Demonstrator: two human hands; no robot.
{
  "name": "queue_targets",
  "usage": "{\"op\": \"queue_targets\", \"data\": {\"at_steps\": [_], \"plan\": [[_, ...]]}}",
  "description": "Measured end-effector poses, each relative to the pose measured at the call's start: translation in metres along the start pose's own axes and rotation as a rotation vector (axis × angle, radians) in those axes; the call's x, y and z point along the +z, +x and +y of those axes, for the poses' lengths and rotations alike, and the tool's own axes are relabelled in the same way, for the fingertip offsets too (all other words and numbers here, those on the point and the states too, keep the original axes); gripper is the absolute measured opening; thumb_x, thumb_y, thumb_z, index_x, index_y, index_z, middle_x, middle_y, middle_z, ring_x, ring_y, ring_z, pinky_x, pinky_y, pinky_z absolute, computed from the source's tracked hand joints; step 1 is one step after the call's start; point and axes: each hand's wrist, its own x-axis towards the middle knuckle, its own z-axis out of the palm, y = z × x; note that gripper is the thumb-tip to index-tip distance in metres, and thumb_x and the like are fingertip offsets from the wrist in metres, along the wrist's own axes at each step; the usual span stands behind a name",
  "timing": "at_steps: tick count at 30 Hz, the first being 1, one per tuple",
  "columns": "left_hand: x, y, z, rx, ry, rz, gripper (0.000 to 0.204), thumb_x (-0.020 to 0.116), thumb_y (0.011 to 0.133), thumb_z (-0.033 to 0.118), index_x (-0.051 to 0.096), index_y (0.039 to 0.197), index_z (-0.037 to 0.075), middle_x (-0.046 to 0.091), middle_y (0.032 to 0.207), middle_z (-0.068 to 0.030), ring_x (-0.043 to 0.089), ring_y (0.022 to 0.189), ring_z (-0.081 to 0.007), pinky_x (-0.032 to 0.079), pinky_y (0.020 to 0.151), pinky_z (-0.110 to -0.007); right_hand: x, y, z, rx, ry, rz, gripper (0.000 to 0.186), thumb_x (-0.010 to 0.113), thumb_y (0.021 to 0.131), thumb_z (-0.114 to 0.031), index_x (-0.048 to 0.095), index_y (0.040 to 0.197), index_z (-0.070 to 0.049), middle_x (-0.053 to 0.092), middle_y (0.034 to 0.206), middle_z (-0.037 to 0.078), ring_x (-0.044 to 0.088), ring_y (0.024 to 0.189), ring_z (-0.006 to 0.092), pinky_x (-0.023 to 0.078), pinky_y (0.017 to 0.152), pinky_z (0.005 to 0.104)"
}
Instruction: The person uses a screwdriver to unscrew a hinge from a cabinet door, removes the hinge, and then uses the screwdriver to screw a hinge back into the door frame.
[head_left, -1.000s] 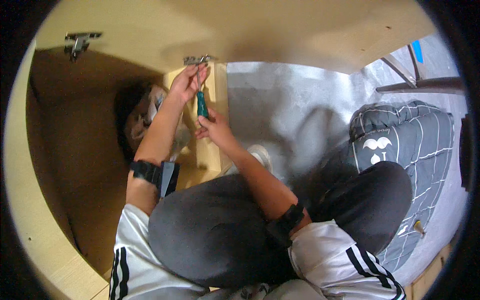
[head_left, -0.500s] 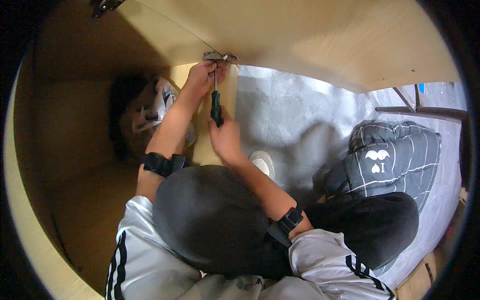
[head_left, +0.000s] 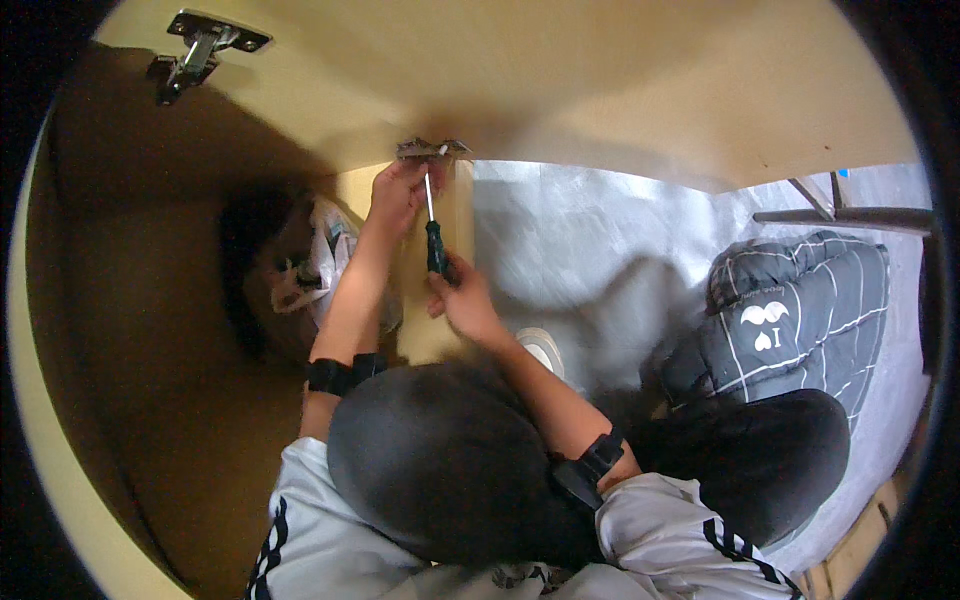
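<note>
My right hand (head_left: 462, 298) grips the dark handle of a screwdriver (head_left: 434, 232), its thin shaft pointing up at a metal hinge (head_left: 430, 150) on the lower edge of a pale wooden cabinet door (head_left: 600, 90). My left hand (head_left: 398, 192) is raised to that hinge, fingers closed around it just left of the screwdriver tip. Both wrists wear black bands. My knees in dark trousers fill the lower middle.
A second metal hinge (head_left: 200, 45) sits at the upper left of the door. The open wooden cabinet (head_left: 130, 330) lies to the left, with a crumpled plastic bag (head_left: 315, 265) inside. A grey quilted cushion (head_left: 800, 310) rests on the silvery floor sheet (head_left: 580, 250) at right.
The view has tilted so the door and hinges sit lower in the picture. Both hands stay at the lower hinge, and the screwdriver remains pointed up at it.
</note>
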Motion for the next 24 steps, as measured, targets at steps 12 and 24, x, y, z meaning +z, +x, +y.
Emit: {"op": "queue_targets", "data": {"at_steps": [12,24], "plan": [[-0.007,-0.001,0.003,-0.203,-0.476,-0.034,0.021,0.042,0.088,0.005,0.051,0.105,-0.006,0.059,0.1,-0.0162,0.06,0.088,-0.0253,0.049,0.081,-0.036,0.02,0.005,0.012,0.045,0.22,-0.034,0.041,0.055,0.085,-0.009,0.037,0.12,0.0,0.057,0.083,0.011,0.057,0.058,0.0176,0.048,0.048,0.0285],[-0.02,0.007,-0.012,-0.169,-0.59,-0.183,0.028,0.04,0.092,0.012,0.047,0.108,-0.01,0.058,0.104,-0.0206,0.057,0.098,-0.0257,0.043,0.092,-0.036,0.012,0.01,0.017,-0.178,-0.203,0.196,0.027,0.06,0.078,-0.006,0.05,0.103,0.0,0.057,0.07,0.01,0.055,0.056,0.0142,0.043,0.051,0.0285]]}}
